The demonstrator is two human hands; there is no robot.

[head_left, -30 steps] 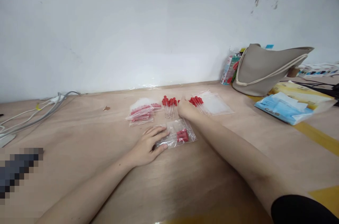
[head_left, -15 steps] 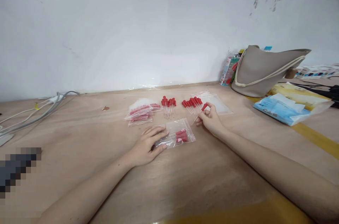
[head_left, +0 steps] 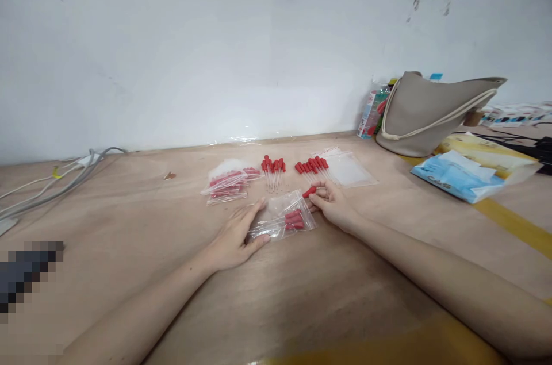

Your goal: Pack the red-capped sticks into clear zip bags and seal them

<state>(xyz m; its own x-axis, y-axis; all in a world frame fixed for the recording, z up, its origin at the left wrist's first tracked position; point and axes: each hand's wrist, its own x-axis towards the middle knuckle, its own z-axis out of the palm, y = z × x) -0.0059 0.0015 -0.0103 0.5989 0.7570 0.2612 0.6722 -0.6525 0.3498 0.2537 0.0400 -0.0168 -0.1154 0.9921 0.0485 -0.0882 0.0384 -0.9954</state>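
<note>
My right hand (head_left: 330, 204) pinches a dropper (head_left: 309, 192) by its red rubber bulb, at the right end of a clear zip bag (head_left: 276, 207). The dropper's thin tube points left and is hard to make out against the plastic. Several red-bulbed droppers (head_left: 294, 219) lie inside that bag, bulbs to the right. My left hand (head_left: 235, 241) rests on the table at the bag's left end, fingers stretched and thumb apart, touching the plastic. Behind the bag lie two groups of loose droppers, one in the middle (head_left: 273, 166) and one farther right (head_left: 313, 166).
Filled zip bags (head_left: 228, 184) are stacked at the left, and flat bags without droppers (head_left: 353, 169) lie at the right. Farther right are a grey bag (head_left: 431, 115) and a blue tissue pack (head_left: 459, 175). Cables (head_left: 81, 178) run along the left; a wall (head_left: 172, 54) stands behind.
My right hand has moved left and nearer with the dropper, from beside the right-hand group to the bag's right end. My left hand's fingers have shifted slightly at the bag.
</note>
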